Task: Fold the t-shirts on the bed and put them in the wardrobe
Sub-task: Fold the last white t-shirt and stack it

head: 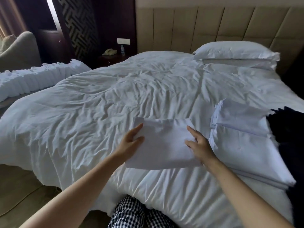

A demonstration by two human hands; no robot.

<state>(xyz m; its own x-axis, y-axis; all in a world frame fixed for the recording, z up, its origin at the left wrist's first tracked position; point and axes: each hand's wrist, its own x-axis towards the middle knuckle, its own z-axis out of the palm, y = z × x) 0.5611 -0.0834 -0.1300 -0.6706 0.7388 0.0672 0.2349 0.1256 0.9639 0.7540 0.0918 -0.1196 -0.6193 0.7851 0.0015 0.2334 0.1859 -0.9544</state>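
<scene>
A folded white t-shirt [162, 143] lies as a neat rectangle on the white duvet [98, 104] near the bed's front edge. My left hand [131, 139] rests on its left side with straight fingers. My right hand [198, 144] lies on its right side, fingers straight and spread. To the right sits a stack of folded white t-shirts [243, 137], its near end sloping toward the bed's edge. The wardrobe is out of view.
A dark garment [289, 129] lies at the far right of the bed. A white pillow [235, 51] leans at the beige headboard. A nightstand with a phone [109, 52] and a bottle stands behind the bed. A row of white bundles [37, 78] sits on a second bed left.
</scene>
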